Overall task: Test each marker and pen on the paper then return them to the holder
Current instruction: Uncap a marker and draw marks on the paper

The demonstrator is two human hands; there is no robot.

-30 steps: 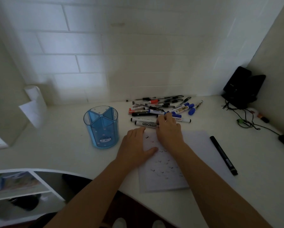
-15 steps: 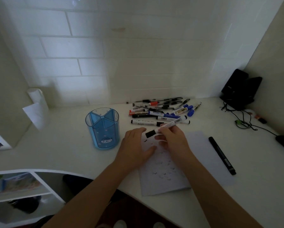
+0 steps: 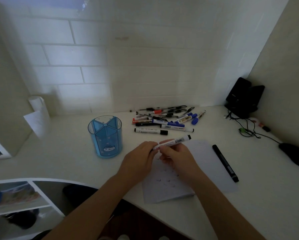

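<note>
A white whiteboard marker (image 3: 175,141) is held just above the paper (image 3: 166,186), its far end black. My right hand (image 3: 175,157) grips its barrel, and my left hand (image 3: 140,161) closes over its near end, hiding the cap. The paper bears several small black test marks. A blue divided holder (image 3: 105,135) stands to the left with nothing visible in it. A heap of markers and pens (image 3: 166,118) lies behind the paper, near the wall. One black marker (image 3: 225,162) lies on the paper's right side.
A paper roll (image 3: 38,115) stands at the back left. Black speakers (image 3: 244,97) and cables (image 3: 247,129) fill the back right corner, with a dark mouse (image 3: 295,155) at the right edge. The desk's curved front edge runs below my arms.
My right hand picked a white marker from the heap and brought it over the paper. My left hand rose from the paper and took hold of the marker's near end.
</note>
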